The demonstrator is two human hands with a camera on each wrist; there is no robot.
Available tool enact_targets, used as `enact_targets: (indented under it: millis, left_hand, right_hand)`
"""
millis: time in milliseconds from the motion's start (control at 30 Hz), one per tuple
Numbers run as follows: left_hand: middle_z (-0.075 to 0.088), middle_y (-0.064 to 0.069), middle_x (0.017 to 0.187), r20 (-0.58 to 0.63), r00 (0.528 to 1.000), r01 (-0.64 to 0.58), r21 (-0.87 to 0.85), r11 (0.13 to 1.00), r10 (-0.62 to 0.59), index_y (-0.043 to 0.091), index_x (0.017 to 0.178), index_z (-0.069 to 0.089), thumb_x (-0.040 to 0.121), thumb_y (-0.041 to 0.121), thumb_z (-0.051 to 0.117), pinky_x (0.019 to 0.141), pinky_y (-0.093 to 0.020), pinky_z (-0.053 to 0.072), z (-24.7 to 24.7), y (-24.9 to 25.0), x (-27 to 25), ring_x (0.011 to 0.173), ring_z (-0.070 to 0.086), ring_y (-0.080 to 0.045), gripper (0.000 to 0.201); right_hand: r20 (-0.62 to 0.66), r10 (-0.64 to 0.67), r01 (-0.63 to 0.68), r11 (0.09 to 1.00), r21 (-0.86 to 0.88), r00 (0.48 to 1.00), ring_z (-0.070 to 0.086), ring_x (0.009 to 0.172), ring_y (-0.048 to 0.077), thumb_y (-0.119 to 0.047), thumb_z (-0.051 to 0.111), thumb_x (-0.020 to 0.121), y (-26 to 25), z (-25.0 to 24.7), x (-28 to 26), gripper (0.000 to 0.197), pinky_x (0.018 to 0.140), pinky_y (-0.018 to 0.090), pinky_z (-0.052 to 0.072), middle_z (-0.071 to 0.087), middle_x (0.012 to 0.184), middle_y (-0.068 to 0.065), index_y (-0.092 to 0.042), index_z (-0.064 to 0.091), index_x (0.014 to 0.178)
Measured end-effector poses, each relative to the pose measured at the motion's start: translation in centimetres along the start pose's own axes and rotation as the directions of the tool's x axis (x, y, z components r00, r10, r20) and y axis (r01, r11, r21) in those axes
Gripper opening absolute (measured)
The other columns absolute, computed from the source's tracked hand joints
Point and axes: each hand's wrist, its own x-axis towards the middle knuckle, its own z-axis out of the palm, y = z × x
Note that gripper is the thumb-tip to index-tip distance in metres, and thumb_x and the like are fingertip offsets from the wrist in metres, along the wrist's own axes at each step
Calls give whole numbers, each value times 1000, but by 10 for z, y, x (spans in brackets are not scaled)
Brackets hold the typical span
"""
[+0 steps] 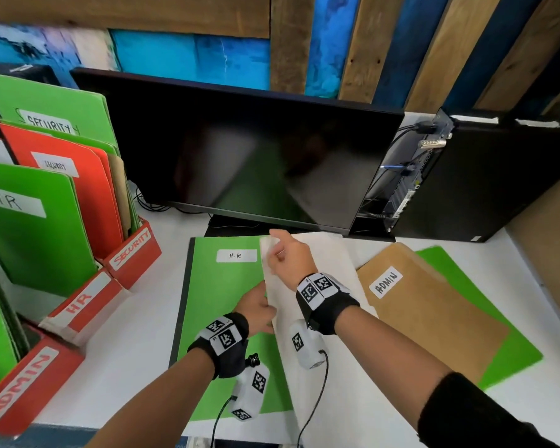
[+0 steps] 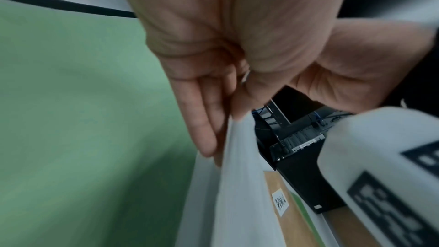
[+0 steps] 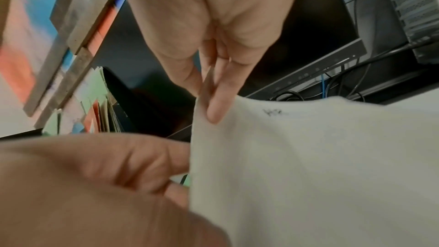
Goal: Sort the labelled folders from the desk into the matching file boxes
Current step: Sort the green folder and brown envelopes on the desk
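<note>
Both hands pinch the white folder's (image 1: 317, 263) left edge: right hand (image 1: 288, 258) at its far corner, left hand (image 1: 256, 310) nearer. It overlaps the green H.R folder (image 1: 220, 295) on the desk (image 1: 126, 334); bare desktop separates them from the file boxes (image 1: 78, 305) at left.

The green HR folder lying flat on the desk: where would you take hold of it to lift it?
Probably by its right long edge, from the right. The green HR folder lies flat, and that edge is where the white folder overlaps it and both hands already work; its dark left edge looks like the spine.
</note>
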Motion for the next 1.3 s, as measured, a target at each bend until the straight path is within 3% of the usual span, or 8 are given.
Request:
enact_targets:
  millis: [133,267,367,467,600,733,933,1300]
  left_hand:
    - [58,-16,118,-141,986,80,-84,993,-91,11,130,41,88,-10,40,83,-45,55,-13,-5,8,100,60,-33,47]
    - [54,-18,116,-283,935,160,-198,967,-212,5,131,40,92,-6,41,69,-38,52,-44,-13,12,80,57,-26,40]
    - [56,-16,98,-413,885,160,-167,973,-216,5,132,42,96,3,41,57,-29,45,-68,-25,15,64,50,-20,35]
    - [61,-26,106,-505,854,143,-3,990,-125,7,131,49,95,15,48,56,-28,43,-87,-37,18,63,53,-27,36]
    - [60,-24,119,-546,836,152,139,979,-52,8,129,51,92,24,57,87,-41,48,-101,-36,16,105,59,-40,41]
    - [56,-17,129,-527,850,201,296,934,-16,7,137,41,89,24,59,96,-35,41,-111,-32,10,117,53,-34,54]
    - [42,-20,142,-532,840,366,417,832,-104,4,146,19,87,24,60,103,-37,38,-119,-41,2,130,43,-34,75]
    - [54,-20,127,-455,797,508,151,848,-396,-1,134,40,77,30,73,93,-37,47,-131,-82,13,113,55,-36,73]
  right_hand:
    - [19,141,-138,985,-108,990,50,113,30,-18,55,88,19,0,-6,53,98,37,42,53,123,12,-16,35,138]
    - [-116,454,-454,770,-449,884,37,123,30,-25,51,87,52,-13,-21,53,99,42,38,37,133,10,-17,29,134]
    - [-115,581,-580,733,-356,806,42,121,32,-26,52,86,77,-21,-27,56,95,40,43,38,134,12,-14,27,135]
    - [190,647,-648,759,-67,738,53,107,30,-21,57,84,94,-15,-30,61,82,34,48,48,128,14,-10,28,137]
    - [226,562,-568,822,-40,796,57,93,23,-13,59,80,97,3,-33,39,65,27,50,58,106,7,-8,50,118]
    - [129,489,-489,872,-32,863,51,86,19,-6,49,88,86,17,-30,36,66,22,40,52,81,-3,-7,46,123]
    - [177,538,-493,836,-242,824,40,128,29,-14,52,86,77,33,-26,63,104,34,39,39,138,11,-12,23,143]
    - [273,622,-600,782,-169,734,54,105,25,-17,61,83,92,44,-37,53,86,30,49,51,124,13,-3,40,129]
